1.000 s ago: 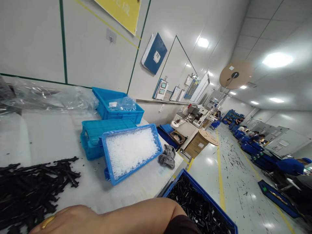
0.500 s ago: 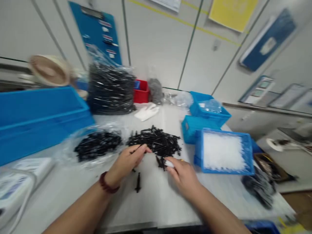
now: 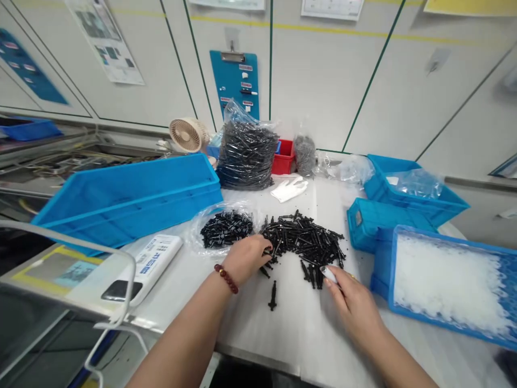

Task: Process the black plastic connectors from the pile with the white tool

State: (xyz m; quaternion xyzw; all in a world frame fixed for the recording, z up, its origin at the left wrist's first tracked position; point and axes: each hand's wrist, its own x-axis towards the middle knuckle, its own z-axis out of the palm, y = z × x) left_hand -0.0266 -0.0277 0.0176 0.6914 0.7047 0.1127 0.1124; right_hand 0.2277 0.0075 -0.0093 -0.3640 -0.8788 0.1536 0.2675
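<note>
A loose pile of small black plastic parts (image 3: 302,242) lies on the white table (image 3: 283,328). My left hand (image 3: 245,260) rests at the pile's left edge, its fingers curled and partly hidden. My right hand (image 3: 352,303) is at the pile's lower right, pinching a small white piece (image 3: 329,275) between thumb and finger. One black part (image 3: 273,295) lies apart, below the pile and between my hands. Left of the pile, more black parts sit on a clear plastic bag (image 3: 225,229).
A full bag of black parts (image 3: 247,156) stands behind the pile, near a red bin (image 3: 283,156) and white gloves (image 3: 288,189). A long blue tray (image 3: 121,199) lies left. A blue tray of white pieces (image 3: 444,238) and teal crates (image 3: 375,223) stand right.
My view has swung from the aisle on the right round to the table. My hands have moved apart, and the right hand now sits further right along the pile.
</note>
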